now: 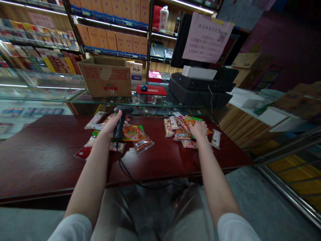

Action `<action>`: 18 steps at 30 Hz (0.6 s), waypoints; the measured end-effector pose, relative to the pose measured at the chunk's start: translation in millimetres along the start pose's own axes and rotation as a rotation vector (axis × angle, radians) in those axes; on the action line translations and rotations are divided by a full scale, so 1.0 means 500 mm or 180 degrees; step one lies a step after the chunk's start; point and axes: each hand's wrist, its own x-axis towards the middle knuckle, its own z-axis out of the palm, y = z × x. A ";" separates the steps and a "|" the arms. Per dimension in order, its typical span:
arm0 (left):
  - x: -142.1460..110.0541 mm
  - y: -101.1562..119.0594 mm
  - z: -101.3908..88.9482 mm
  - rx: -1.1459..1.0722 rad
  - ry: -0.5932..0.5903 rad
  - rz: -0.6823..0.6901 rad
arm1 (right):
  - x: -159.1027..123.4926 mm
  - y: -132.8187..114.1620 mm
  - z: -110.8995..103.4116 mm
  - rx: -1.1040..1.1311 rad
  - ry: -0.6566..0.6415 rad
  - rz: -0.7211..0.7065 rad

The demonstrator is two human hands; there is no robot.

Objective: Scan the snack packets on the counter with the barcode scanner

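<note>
My left hand (112, 124) is wrapped round the handle of a black barcode scanner (121, 121), whose head points away and whose cable runs down off the dark red table (45, 157). Below and beside the scanner lie several snack packets (136, 137), orange, green and red. My right hand (198, 129) rests on a second heap of snack packets (182, 129) to the right, its fingers curled onto an orange packet (190, 121) there.
A glass counter (75, 95) behind the table carries a cardboard box (106, 77), a red mat with a mouse (143, 87), and a black register with printer (200, 85). Shelves of goods fill the back wall. A metal rail runs at the lower right.
</note>
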 end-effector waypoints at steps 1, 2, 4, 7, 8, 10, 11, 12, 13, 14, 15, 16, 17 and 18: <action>0.001 -0.001 0.001 0.0000 0.0082 -0.0040 | -0.007 -0.001 0.006 -0.0032 0.0086 0.0007; 0.002 -0.003 0.002 0.0008 0.0172 -0.0090 | -0.015 -0.006 0.011 -0.0011 0.0242 -0.0018; 0.006 -0.008 0.001 0.0048 0.0324 -0.0129 | -0.039 -0.030 0.016 0.0166 0.0618 -0.0224; 0.011 -0.015 -0.010 0.0050 0.0306 -0.0089 | -0.085 -0.099 0.028 0.0531 0.0583 -0.0948; 0.013 -0.015 -0.016 0.0029 0.0272 -0.0072 | -0.100 -0.128 0.036 0.0641 0.0242 -0.1238; 0.015 -0.015 -0.030 0.0005 0.0222 -0.0118 | -0.127 -0.188 0.060 0.0914 -0.0550 -0.1580; 0.015 -0.013 -0.037 0.0015 0.0218 -0.0160 | -0.138 -0.216 0.073 0.1061 -0.0964 -0.1619; 0.015 -0.011 -0.044 0.0033 0.0223 -0.0200 | -0.146 -0.241 0.087 0.1189 -0.1389 -0.1583; 0.014 -0.009 -0.049 0.0055 0.0217 -0.0229 | -0.152 -0.262 0.100 0.1275 -0.1739 -0.1556; 0.013 -0.006 -0.054 0.0073 0.0193 -0.0246 | -0.157 -0.279 0.110 0.1294 -0.1925 -0.1509; 0.012 -0.004 -0.057 0.0084 0.0185 -0.0250 | -0.161 -0.293 0.117 0.1254 -0.2024 -0.1473; 0.011 -0.002 -0.059 0.0089 0.0175 -0.0255 | -0.164 -0.303 0.122 0.1161 -0.2041 -0.1460; 0.010 -0.001 -0.059 0.0095 0.0159 -0.0274 | -0.165 -0.311 0.124 0.1036 -0.2010 -0.1463; 0.010 0.000 -0.059 0.0102 0.0145 -0.0300 | -0.166 -0.316 0.124 0.0914 -0.1988 -0.1476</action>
